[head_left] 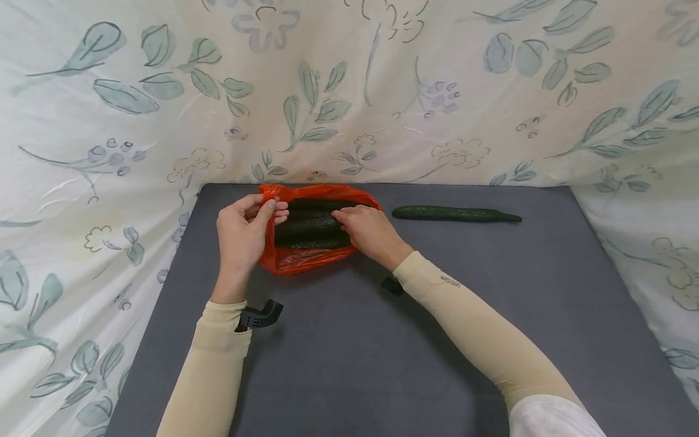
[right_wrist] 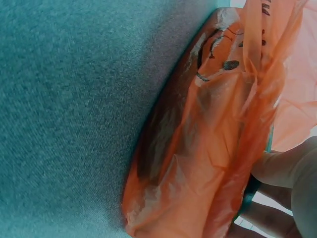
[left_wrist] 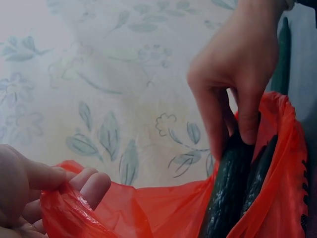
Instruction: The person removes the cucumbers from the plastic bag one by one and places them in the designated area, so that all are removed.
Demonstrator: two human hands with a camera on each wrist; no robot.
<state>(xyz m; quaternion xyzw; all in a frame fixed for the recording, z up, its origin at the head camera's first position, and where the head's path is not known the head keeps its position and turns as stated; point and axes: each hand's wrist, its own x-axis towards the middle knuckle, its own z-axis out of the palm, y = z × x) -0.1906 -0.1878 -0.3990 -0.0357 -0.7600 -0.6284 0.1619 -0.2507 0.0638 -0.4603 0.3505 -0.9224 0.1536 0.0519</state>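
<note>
Nearest the head camera, two beige sleeves [head_left: 464,321] rest over the forearms, with the dark grey tabletop [head_left: 338,364] extending between them and providing lateral room; more surface extends to the right of the right forearm. A black wrist device [head_left: 262,315] is fitted beside the left cuff. Further out, the left hand [head_left: 243,230] grips the left end of the red plastic bag [head_left: 270,264], its thumb and fingers pinching the rim. The right hand [head_left: 377,233] reaches in at the opposite end, thumb and fingertips closed on the end of one of the cucumbers [head_left: 308,229] inside the bag. The bag lies on the tabletop near its far edge, its mouth spread open between the hands; black printed marks [right_wrist: 230,65] show on its outer wall in the right wrist view. To the right of the bag, and apart from it, a loose cucumber [head_left: 453,213] lies roughly parallel to the far edge, its narrow tip pointing right. Beyond that edge, a leaf-patterned cloth [head_left: 382,139] rises and bounds reach; it also flanks both side edges.
</note>
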